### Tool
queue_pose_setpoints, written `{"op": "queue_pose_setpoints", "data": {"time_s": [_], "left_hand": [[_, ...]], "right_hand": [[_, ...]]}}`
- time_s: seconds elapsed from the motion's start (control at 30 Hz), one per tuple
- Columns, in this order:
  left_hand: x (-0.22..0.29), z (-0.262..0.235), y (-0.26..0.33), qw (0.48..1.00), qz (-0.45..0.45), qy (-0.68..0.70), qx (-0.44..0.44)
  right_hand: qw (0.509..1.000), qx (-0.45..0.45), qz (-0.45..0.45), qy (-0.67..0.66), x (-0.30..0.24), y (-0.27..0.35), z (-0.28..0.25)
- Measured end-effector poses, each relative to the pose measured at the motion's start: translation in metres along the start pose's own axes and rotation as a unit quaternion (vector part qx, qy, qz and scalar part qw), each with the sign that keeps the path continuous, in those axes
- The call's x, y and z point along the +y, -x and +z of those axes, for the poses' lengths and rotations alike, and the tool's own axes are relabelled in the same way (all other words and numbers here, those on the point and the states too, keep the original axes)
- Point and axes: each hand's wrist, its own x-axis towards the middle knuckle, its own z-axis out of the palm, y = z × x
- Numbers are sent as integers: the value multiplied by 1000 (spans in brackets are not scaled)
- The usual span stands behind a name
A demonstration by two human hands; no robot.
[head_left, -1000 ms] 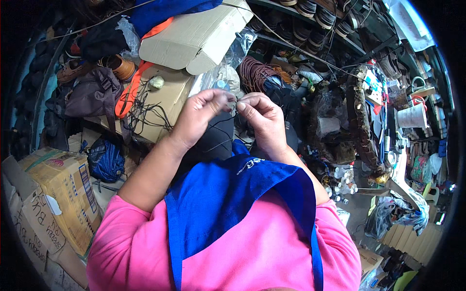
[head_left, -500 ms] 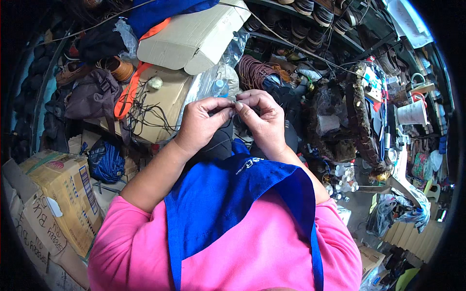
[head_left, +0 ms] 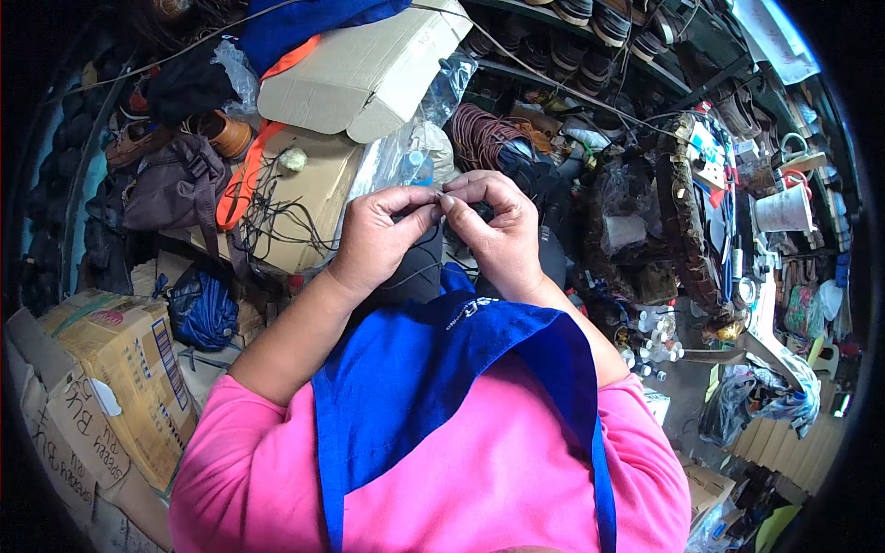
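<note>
Our left hand point(head_left: 378, 241) and right hand point(head_left: 498, 235) have drawn closer since earlier, fingertips now touching. Both grips pinch a thin dark thread point(head_left: 406, 276) above the black fabric piece point(head_left: 415, 272).

head-worn fisheye, looking down — close

Cardboard boxes point(head_left: 359, 78) lie behind the hands, a mug point(head_left: 784, 210) far right, cartons point(head_left: 111, 369) left.

1. A crowded workbench point(head_left: 664, 364) spreads beyond the person's left hand point(head_left: 373, 241) and right hand point(head_left: 498, 235).
2. Beyond the left hand sit stacked cardboard boxes point(head_left: 355, 78) and a brown bag point(head_left: 171, 189).
3. Beyond the right hand lies a coil of brown cord point(head_left: 484, 134); farther right stands a white cup point(head_left: 784, 210).
</note>
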Motion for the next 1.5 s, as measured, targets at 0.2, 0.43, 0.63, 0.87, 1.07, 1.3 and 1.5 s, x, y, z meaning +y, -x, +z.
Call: {"op": "queue_pose_setpoints", "data": {"time_s": [0.2,0.43,0.63,0.87,1.07,1.3,1.5], "left_hand": [[-4,-1,-1,1000,17,8,6],[-4,-1,0,1000,18,-11,8],[-2,-1,0,1000,15,-9,11],[-2,-1,0,999,26,-28,14],[-2,-1,0,999,29,-41,19],[2,-1,0,995,38,-87,8],[1,-3,0,994,42,-96,6]], "right_hand": [[1000,-4,-6,9,-3,-2,0],[1000,14,-10,6,-4,-3,2],[1000,-4,-8,18,-5,-2,0],[999,13,-19,23,-2,-3,2],[1000,14,-17,17,-1,-2,2],[1000,15,-10,20,-1,-2,2],[1000,14,-18,19,1,-2,3]]}}
